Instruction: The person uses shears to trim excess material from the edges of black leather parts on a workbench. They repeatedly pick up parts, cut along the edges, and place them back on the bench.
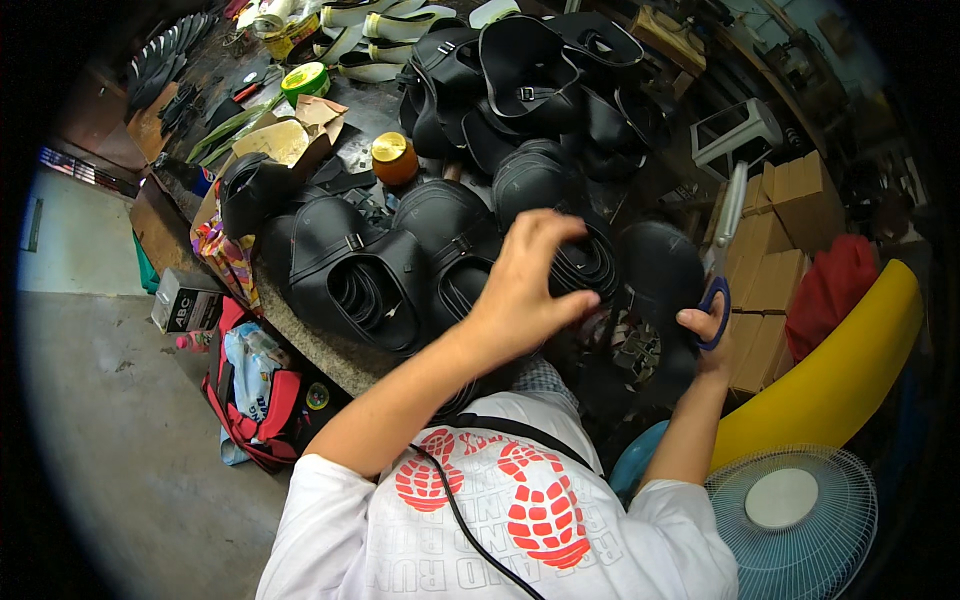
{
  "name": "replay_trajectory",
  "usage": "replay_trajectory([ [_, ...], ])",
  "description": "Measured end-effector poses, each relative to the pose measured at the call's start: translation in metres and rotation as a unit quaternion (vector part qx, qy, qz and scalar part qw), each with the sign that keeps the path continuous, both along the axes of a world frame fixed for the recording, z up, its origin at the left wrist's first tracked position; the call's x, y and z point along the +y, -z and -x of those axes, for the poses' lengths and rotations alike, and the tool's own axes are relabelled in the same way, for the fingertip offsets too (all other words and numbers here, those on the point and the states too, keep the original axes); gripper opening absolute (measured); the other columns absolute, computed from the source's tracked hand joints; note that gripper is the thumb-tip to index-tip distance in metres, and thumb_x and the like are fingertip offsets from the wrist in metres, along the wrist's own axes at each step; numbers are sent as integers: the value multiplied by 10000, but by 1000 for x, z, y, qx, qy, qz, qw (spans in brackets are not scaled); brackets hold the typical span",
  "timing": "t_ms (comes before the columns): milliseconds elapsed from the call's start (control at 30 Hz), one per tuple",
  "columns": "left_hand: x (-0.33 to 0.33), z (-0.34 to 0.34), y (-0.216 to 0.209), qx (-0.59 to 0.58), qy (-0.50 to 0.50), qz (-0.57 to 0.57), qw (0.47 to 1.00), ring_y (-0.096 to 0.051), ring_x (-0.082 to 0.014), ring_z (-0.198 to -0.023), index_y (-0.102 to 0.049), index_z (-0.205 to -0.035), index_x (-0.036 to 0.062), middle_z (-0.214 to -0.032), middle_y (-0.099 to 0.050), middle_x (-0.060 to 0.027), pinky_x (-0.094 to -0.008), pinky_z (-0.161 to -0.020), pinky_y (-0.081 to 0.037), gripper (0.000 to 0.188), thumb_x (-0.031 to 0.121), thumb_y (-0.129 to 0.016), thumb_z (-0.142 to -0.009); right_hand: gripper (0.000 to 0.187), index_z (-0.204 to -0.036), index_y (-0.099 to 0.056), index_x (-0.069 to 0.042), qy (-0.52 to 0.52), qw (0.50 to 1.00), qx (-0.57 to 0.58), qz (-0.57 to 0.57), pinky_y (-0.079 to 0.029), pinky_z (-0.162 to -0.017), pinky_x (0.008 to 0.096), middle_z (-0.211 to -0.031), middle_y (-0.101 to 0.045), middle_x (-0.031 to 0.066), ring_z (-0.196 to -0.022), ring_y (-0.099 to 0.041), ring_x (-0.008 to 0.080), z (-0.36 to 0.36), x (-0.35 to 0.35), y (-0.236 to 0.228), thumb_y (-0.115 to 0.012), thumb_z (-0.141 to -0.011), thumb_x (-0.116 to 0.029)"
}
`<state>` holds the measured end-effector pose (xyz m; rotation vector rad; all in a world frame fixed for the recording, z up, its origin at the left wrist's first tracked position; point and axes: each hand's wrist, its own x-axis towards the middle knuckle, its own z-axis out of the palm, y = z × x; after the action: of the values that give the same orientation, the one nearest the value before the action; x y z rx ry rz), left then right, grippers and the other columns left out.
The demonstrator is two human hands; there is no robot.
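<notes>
Head view: we saw the left hand (520, 285) just left of the coil of black strips (592, 265), thumb and fingers spread in a wide curve with nothing pinched between them; whether a fingertip touched the coil we could not tell. Right of the coil, the right hand (712, 352) was closed around the blue-handled scissors (726, 225), blades pointing away from us. A black shoe piece (660, 258) sat between coil and scissors. We judged that good handling meant keeping the left fingertips out of the blades' path and the piece flat, clear of the strips.

Low to the coil's right, a wire-caged fan (780, 500) and a yellow curved panel (820, 385) seemed to limit our elbow room. Left of the coil, buckled black shoe uppers (320, 235) crowded close, likely to snag. Beyond them, farther left of the coil, stood an orange jar (394, 158); straight past the coil rose a heap of black footwear (540, 100).
</notes>
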<state>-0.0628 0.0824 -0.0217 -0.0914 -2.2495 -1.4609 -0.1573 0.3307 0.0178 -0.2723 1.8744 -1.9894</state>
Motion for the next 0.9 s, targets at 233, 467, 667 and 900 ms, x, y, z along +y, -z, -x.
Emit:
replay_trajectory([
  [233, -3, 75, 58, -226, 201, -167, 938, -596, -317, -1115, -456, -1342, 4, -1137, -621, -217, -354, -980, -435, 747, 172, -809, -706, 586, -1174, -562, -5, -211, 968, -49, -127, -485, -842, 285, -1028, -631, 53, -939, -591, 145, 81, -3, 89, -823, -657, -97],
  [467, -23, 105, 89, -120, -117, -114, 979, -651, -383, -972, -591, -1132, -15, -1001, -672, -234, -391, -840, -511, 406, 122, -731, -777, 444, -1028, -572, -66, 58, 904, 251, -340, -471, -672, 361, -822, -679, 85, -747, -639, 238, 131, -48, 139, -813, -741, -304],
  [667, -31, 103, 99, -246, -242, 40, 938, -589, -373, -1024, -485, -1234, 53, -1123, -570, -171, -452, -827, -488, 551, 148, -748, -759, 527, -1082, -557, -86, 78, 856, 295, -417, -482, -711, 455, -841, -680, 161, -821, -652, 383, 85, -57, 102, -797, -727, -393],
  [900, -43, 107, 103, 14, -143, 392, 909, -514, -243, -999, -650, -1196, 191, -1063, -539, -60, -356, -827, -443, 400, 150, -556, -810, 519, -1120, -542, -52, 147, 825, 323, -439, -466, -736, 472, -908, -673, 170, -871, -628, 401, 74, -79, 150, -795, -755, -319],
])
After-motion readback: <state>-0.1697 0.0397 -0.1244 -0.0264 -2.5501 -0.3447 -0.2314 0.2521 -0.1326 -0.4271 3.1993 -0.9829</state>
